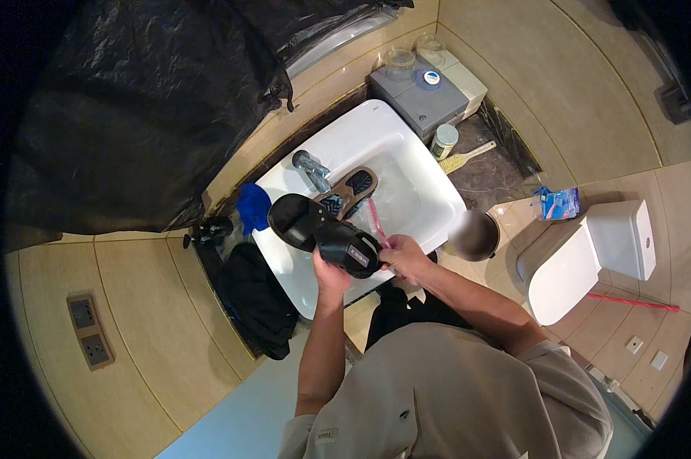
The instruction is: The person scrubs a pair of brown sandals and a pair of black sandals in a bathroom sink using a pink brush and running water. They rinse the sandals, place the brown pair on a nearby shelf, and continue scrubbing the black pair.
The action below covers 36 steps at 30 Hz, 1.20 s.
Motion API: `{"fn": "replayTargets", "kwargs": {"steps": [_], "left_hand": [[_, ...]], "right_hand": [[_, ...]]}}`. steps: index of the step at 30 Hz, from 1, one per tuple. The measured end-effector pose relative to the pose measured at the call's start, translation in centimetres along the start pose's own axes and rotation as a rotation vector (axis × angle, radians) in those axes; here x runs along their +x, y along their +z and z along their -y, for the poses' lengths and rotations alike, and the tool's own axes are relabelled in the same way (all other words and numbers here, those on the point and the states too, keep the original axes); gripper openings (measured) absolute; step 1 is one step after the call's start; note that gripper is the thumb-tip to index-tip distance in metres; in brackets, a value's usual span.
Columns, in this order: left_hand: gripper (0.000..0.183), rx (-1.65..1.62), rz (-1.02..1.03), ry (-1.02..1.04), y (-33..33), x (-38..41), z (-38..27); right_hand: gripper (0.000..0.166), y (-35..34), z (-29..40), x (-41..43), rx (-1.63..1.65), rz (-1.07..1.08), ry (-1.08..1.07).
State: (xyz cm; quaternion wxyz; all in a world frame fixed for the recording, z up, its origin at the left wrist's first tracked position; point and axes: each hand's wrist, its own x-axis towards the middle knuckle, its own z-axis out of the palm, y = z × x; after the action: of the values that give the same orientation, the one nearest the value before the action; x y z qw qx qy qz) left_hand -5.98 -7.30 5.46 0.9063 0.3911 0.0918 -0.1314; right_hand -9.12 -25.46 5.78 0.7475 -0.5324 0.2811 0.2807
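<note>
My left hand (331, 272) holds a black slide sandal (322, 235) by its underside and edge, above the near left part of a white washbasin (437, 189). In my right hand (404, 258) is a pink-handled brush (374, 218), its bristled end up over the basin; some right-hand fingers are at the sandal's front end. A second sandal, with brown and dark patterned parts (361, 182), lies in the basin under the chrome faucet (314, 166), partly hidden by the black one. Water seems to stand in the basin.
Behind the basin's right corner are a grey box (417, 97), a lidded jar (444, 140) and a scrubbing brush (466, 158). A blue cloth (253, 207) and dark clothing (256, 298) lie at the left. On the right are a bin (486, 236) and a white toilet (561, 275).
</note>
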Motion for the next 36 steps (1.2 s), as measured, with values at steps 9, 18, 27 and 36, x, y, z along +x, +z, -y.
{"fn": "replayTargets", "kwargs": {"steps": [9,18,27,36], "left_hand": [[0.04,0.282,-0.11,0.038,-3.4,0.0,1.9],[0.039,0.514,-0.14,0.064,-3.2,-0.2,2.4],[0.049,0.673,-0.124,0.018,-2.3,-0.9,0.9],[0.093,-0.297,-0.08,-0.206,-1.0,-0.9,-2.7]], "right_hand": [[0.018,0.0,3.5,-2.8,0.34,0.06,0.077],[0.013,-0.1,6.4,-3.0,0.501,0.165,0.144],[0.02,-0.4,7.6,-4.2,-0.123,0.186,-0.038],[0.035,-1.4,3.3,-4.7,-0.47,0.167,-0.5]]}}
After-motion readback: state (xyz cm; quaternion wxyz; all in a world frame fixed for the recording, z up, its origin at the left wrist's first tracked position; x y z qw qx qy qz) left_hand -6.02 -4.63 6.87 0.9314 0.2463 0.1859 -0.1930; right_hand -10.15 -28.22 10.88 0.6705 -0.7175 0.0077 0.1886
